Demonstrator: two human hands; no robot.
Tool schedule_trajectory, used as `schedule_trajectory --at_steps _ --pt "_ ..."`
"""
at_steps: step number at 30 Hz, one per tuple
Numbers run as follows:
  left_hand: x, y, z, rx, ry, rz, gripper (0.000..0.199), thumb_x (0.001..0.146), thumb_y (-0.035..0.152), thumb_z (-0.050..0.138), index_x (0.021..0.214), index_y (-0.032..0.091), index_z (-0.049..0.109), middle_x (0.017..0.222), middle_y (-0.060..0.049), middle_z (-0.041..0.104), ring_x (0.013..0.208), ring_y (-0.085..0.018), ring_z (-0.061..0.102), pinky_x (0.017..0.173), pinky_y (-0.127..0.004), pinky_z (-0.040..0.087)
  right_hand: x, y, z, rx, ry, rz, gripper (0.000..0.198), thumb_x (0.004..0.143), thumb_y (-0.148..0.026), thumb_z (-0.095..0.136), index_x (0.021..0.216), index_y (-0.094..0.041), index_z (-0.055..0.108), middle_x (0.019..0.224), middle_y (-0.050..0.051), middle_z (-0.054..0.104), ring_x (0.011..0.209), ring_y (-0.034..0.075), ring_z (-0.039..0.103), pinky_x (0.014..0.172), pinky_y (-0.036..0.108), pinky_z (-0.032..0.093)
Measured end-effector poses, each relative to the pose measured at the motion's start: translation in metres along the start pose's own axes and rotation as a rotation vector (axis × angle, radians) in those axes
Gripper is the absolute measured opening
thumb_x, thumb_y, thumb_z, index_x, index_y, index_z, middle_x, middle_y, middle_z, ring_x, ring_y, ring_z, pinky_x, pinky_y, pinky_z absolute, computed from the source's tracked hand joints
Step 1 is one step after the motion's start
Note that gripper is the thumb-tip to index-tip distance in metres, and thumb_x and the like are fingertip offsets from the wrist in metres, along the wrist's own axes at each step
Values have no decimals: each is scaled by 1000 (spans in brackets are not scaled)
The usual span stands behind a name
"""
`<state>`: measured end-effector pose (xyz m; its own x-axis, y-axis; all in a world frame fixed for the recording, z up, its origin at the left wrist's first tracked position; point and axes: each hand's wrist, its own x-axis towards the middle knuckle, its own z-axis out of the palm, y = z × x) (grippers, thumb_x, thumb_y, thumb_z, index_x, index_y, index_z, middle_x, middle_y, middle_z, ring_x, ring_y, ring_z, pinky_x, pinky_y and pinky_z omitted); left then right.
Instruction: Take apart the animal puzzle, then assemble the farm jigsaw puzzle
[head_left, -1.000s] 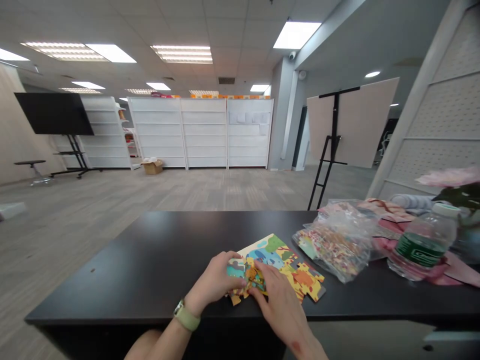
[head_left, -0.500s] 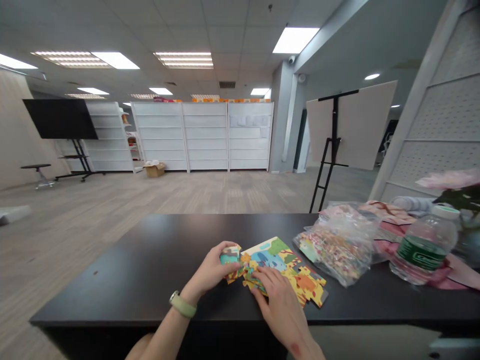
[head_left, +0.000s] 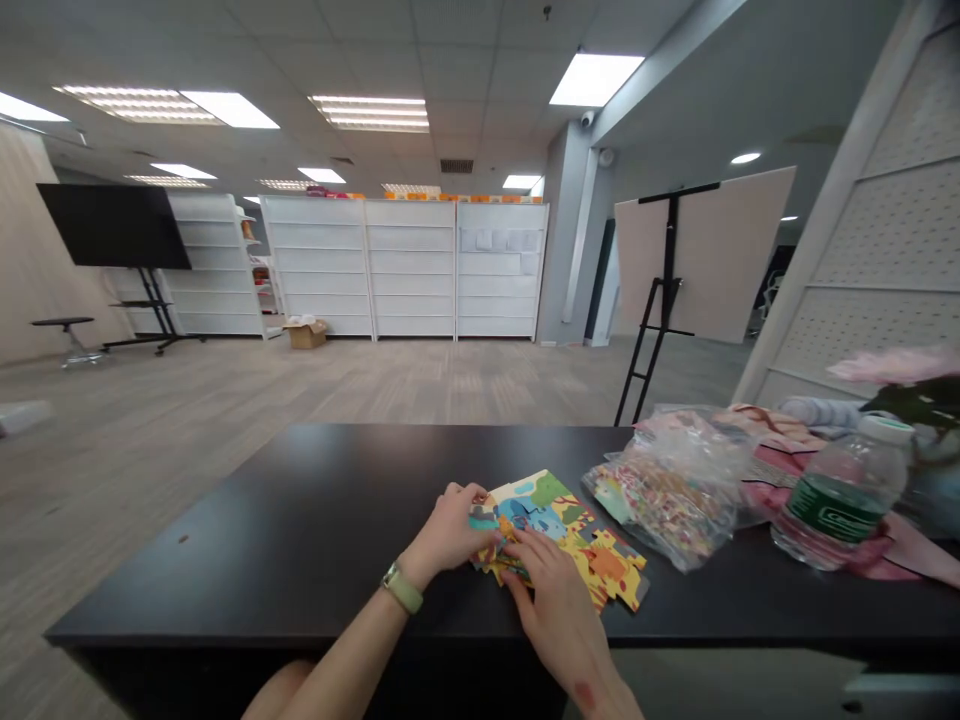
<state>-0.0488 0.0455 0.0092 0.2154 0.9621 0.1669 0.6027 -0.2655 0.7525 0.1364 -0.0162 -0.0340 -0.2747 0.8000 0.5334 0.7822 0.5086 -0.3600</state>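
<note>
A colourful jigsaw puzzle [head_left: 551, 508] with a yellow, blue and green picture lies partly assembled on the dark table. At its left edge, my left hand [head_left: 452, 530] is closed on a puzzle piece [head_left: 484, 518] with a teal and white print. My right hand [head_left: 553, 590] reaches over the puzzle's lower left part, its fingers bent over loose puzzle pieces [head_left: 491, 568] and its thumb at their near side. Both hands meet closely at these pieces, and the fingers hide much of them. A pale green watch band is on my left wrist.
Right of the puzzle lie a clear plastic bag [head_left: 667, 490] of small colourful bits, a water bottle [head_left: 840, 495] with a green label, and pink cloth [head_left: 907, 545]. The dark table's [head_left: 262, 540] front edge runs just below my hands. An easel [head_left: 660, 290] stands beyond.
My left hand has moved right with its piece, up against the puzzle's left edge and the loose pieces. My right hand has stayed nearly in place. The view has shifted slightly.
</note>
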Motion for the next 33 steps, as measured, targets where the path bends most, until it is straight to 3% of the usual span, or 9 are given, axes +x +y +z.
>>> schedule_trajectory --at_steps 6,13,17,19,24,30,33 --pt "24 -13 -10 -274 -59 38 42 59 26 86 97 19 68 95 -3 66 91 -23 60 84 -32 46 1 -5 -5 8 1 25 21 93 -16 56 108 -24 68 128 8 68 127 29 57 108 53 46" --pt "18 -32 -27 -675 -72 -86 58 71 50 81 113 19 55 102 -8 67 82 -20 67 73 -31 53 3 -3 -3 2 6 76 18 96 -19 53 106 -24 67 123 8 69 125 29 58 107 53 46" --pt "9 -28 -33 -795 -112 -173 58 70 47 83 112 18 55 96 -7 67 77 -18 65 68 -29 52 2 1 1 2 34 70 16 97 -21 52 106 -24 66 122 8 69 125 29 57 106 52 47" --pt "-1 -20 -28 -689 -158 -147 50 69 39 82 107 17 58 96 -6 67 82 -20 65 74 -31 52 1 5 4 0 92 79 17 98 -23 51 107 -22 66 119 9 70 123 30 59 105 52 48" --pt "-22 9 -7 -60 -96 -3 40 68 28 79 105 19 64 102 -6 68 96 -26 61 86 -34 46 1 14 9 36 220 117 22 101 -24 44 107 -20 65 111 11 71 110 28 65 99 49 52" --pt "-16 27 3 175 -139 -27 45 60 27 82 102 21 66 96 -6 66 96 -32 61 83 -36 45 4 6 2 45 188 116 23 101 -20 40 100 -21 63 106 11 69 106 26 64 97 47 53" --pt "-11 22 1 130 -152 -26 49 57 26 84 102 21 65 98 -5 64 93 -30 61 81 -34 46 5 0 -4 42 166 122 27 101 -15 35 96 -21 61 109 12 67 109 26 62 98 46 52"
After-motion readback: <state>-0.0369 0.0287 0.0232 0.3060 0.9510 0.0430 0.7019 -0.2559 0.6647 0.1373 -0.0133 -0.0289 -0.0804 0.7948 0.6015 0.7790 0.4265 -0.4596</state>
